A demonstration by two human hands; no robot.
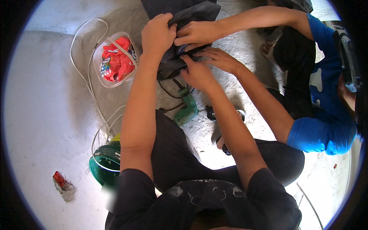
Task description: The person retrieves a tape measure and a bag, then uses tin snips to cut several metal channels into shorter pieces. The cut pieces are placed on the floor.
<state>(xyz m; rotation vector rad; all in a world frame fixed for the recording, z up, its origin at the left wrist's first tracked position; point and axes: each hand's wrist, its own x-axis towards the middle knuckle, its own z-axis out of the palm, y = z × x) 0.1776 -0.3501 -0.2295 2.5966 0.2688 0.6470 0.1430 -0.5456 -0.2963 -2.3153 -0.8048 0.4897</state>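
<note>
A dark, creased piece of black fabric [199, 13] is at the top middle; I cannot tell if it is a bag or a loose cloth. My left hand [158, 36] grips its left side, fingers curled over the edge. Lower down, my right hand [198, 74] pinches the near edge between thumb and fingers. A co-worker in a blue shirt reaches in from the right. One of that person's hands [199, 34] presses on the fabric between mine, and the other hand [220, 59] touches it just above my right hand. What lies inside the folds is hidden.
Below the fabric, a green power drill [186, 111] with a black cord lies on the concrete floor. To the left stand a whitish plastic tub [102, 82] of red packaging and a green bucket [100, 168]. A white cable [89, 86] loops beside them. The co-worker's foot [270, 51] is at right.
</note>
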